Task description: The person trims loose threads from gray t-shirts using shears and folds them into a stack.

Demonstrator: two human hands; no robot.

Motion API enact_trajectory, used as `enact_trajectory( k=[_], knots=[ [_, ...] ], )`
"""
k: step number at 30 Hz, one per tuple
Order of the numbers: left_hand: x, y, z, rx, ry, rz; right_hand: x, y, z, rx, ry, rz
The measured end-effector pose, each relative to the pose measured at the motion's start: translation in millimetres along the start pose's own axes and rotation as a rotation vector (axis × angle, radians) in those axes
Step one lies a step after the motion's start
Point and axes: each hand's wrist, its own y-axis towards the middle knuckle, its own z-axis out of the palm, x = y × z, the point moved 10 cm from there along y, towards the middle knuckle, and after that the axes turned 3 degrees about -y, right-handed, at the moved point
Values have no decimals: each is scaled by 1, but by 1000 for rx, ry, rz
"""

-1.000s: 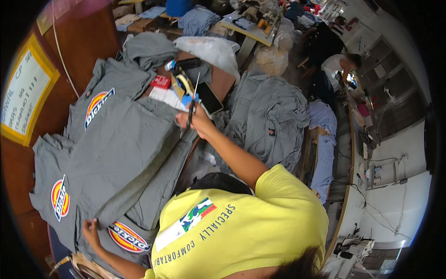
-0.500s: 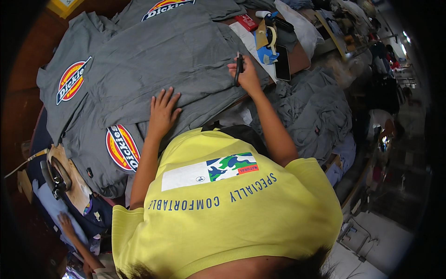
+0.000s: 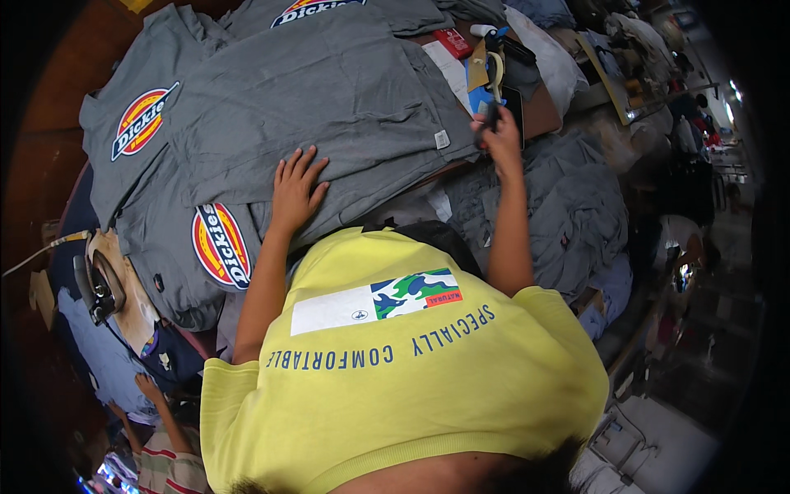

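The left hand [image 3: 296,189], a second ago down at the stack's near edge, now lies flat, fingers spread, on the top grey shirt [image 3: 329,99]; the right hand [image 3: 499,136], gripping a dark tool [image 3: 491,115], sits just beyond that shirt's tagged corner

a short-sleeved yellow t-shirt [image 3: 411,387] with navy lettering and a white, blue and green chest patch, bare forearms

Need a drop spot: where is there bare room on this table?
Little. Grey T-shirts cover most of it, left hand flat on them. Bare brown strip only at the right edge, past the right hand. The scissors, red box and papers corner is crowded; iron sits left.
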Motion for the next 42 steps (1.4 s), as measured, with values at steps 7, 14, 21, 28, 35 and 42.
enact_trajectory(
  k=[7, 14, 21, 28, 35, 42],
  knots=[
    [-40, 59, -1, -124, -146, 23, -14, -2, -121, -289, 91, 94],
    [-68, 157, 74, 209, -111, -26, -55, 17, -168, -460, 90, 264],
    [0, 194, 119, 190, -1059, -315, -84, 80, -209, -482, -520, 265],
    [11, 132, 3, -371, -296, -161, -76, 91, -174, -220, -1344, 432],
    [-67, 96, 28, -40, -225, 79, 56, 89, -43, -63, -863, -236],
    [-76, 91, 68, 157, -95, 110, 1, 10, 151, 592, -967, -825]
  ],
)
